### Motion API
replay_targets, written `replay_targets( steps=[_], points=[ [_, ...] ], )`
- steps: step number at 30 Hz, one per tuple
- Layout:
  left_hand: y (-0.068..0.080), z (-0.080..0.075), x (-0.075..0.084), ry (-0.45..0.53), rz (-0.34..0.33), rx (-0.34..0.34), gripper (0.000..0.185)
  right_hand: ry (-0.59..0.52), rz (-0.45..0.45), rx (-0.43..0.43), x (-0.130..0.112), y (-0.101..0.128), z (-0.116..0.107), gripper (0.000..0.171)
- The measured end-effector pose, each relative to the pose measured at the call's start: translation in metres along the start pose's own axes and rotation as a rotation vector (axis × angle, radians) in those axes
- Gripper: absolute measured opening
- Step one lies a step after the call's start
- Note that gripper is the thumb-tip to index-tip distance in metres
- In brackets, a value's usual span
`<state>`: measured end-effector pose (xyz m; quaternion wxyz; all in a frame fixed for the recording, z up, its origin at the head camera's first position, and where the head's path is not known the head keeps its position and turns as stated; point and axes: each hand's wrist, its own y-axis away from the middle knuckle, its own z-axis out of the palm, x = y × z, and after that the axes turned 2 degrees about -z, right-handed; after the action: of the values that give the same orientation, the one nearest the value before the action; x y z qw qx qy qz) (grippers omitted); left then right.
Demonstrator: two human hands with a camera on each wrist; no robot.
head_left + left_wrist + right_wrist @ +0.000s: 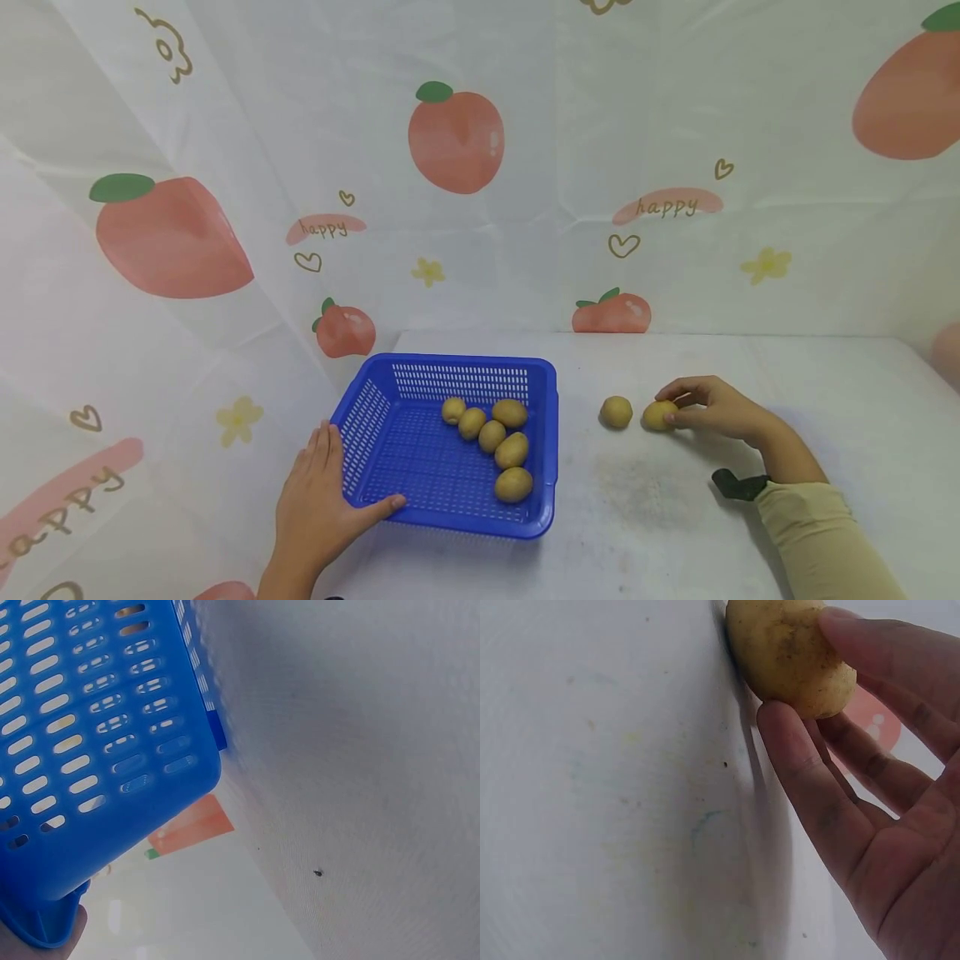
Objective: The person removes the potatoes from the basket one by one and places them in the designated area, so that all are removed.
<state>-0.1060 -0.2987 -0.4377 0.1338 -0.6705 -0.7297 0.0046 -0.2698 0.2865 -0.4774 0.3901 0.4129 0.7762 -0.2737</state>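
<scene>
head: 6 potatoes (492, 436) in 1 basket (550, 442), 2 outside

A: We log a blue, perforated basket (546, 442), upright, six potatoes (513, 484) toward its right side.
B: We note two yellow-brown potatoes (617, 412) outside it, rightward, just beside each other.

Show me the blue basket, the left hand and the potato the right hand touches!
Blue basket (423, 457): head view, on its bare floor.
Left hand (312, 498): head view, on its back.
Potato (786, 658): right wrist view, middle of its skin.
</scene>
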Motion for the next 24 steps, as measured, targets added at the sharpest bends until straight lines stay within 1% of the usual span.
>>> replay_targets(
  steps=[6, 9, 12, 15, 24],
  points=[
    [-0.0004, -0.0004, -0.0001, -0.006, 0.002, 0.000, 0.151, -0.010, -0.002, -0.031, -0.0018, -0.0023, 0.0017, 0.030],
    [-0.0006, 0.0004, -0.0008, -0.009, 0.004, 0.000, 0.151, -0.002, 0.005, -0.036, -0.0027, -0.0023, 0.0015, 0.030],
    [-0.0007, 0.0018, -0.0018, -0.012, 0.004, -0.001, 0.151, -0.025, 0.007, -0.046, -0.0024, -0.0021, 0.0010, 0.030],
    [-0.0005, 0.0026, -0.0022, -0.011, 0.003, -0.004, 0.150, -0.025, 0.002, -0.049, -0.0021, -0.0020, 0.0006, 0.030],
    [0.0000, 0.0014, -0.0017, -0.012, 0.003, -0.006, 0.151, 0.050, 0.034, -0.022, -0.0026, -0.0007, -0.0011, 0.028]
  ],
)
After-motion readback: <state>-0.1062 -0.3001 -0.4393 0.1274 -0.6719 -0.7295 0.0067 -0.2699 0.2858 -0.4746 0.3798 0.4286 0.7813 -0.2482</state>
